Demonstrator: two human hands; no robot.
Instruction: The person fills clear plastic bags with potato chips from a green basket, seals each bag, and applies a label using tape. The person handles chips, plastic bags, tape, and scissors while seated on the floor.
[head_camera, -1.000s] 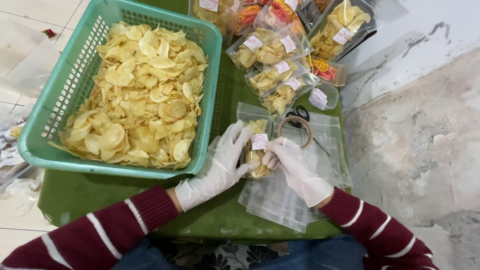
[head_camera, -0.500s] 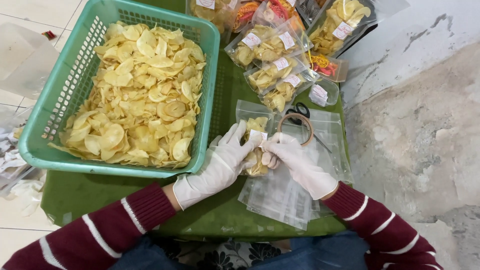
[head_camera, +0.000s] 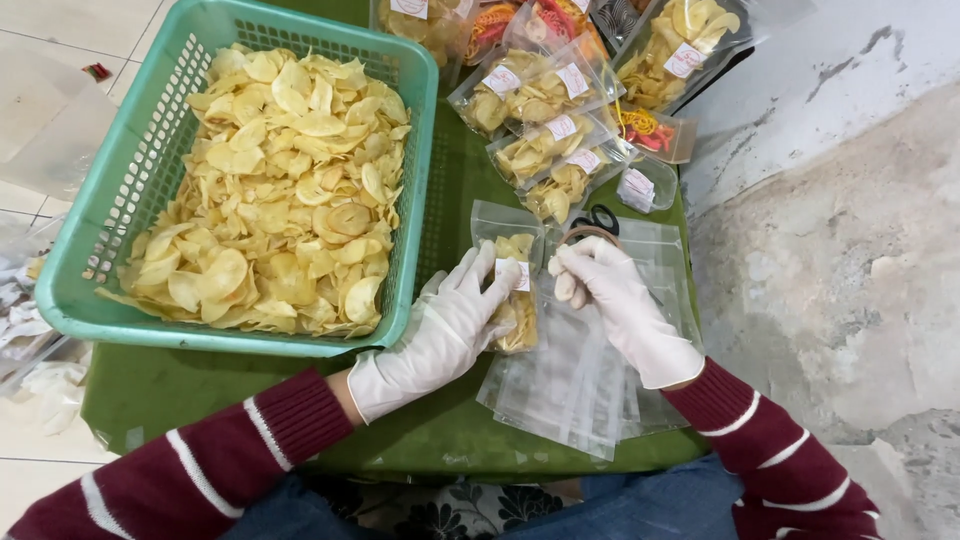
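Chip bag (head_camera: 515, 290), a small clear packet with a white label, lies on the green table (head_camera: 200, 390) between both gloved hands. Left hand (head_camera: 440, 335) wraps its fingers around the packet's side; right hand (head_camera: 615, 305) pinches narrowly at its top corner, above a stack of empty clear bags (head_camera: 570, 390). Beside them stands a teal basket (head_camera: 420, 150) of chips.

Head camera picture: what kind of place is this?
Probably a small home snack-packing spot: a green basket heaped with chips, filled labelled bags, and empty clear bags on a low green table.
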